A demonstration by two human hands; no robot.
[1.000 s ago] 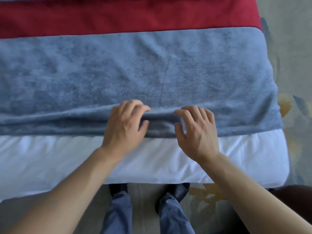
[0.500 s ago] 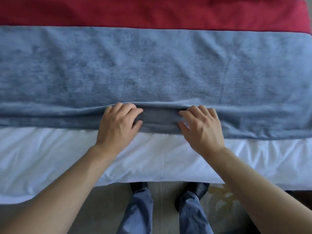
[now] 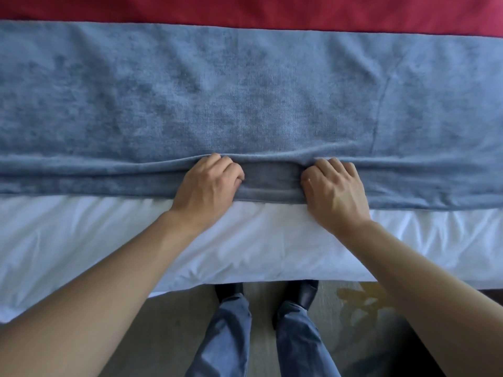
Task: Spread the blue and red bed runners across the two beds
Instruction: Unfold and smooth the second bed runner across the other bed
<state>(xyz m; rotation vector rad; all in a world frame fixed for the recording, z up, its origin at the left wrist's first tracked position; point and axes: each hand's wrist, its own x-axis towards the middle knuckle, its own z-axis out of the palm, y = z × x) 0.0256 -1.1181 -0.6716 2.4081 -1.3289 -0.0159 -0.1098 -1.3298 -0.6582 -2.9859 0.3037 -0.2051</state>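
**Both hands gripping the folded near edge of the blue runner**

At the bottom of the frame, two dark shoes (image 3: pixel 306 293) and blue trouser legs (image 3: pixel 226 338) stand on a pale carpet (image 3: pixel 168 322) with a yellowish pattern at lower right. Just above them, across the lower middle, runs the white bedsheet (image 3: pixel 81 240), wrinkled and hanging over the bed's near side.

The left hand (image 3: pixel 208 186) and the right hand (image 3: pixel 333 190) sit close together at centre frame, fingers curled and thumbs tucked, each clutching the near hem of the blue bed runner (image 3: pixel 217 91). Between them a short stretch of the hem is pulled taut into a darker, flat band.

The blue runner is plush, mottled in tone, and doubled along its near edge into a long fold. Its long axis runs left to right across the whole frame, lying on the white sheet.

Along the top edge, the red bed runner (image 3: pixel 245 9) lies parallel, touching the blue one's far edge
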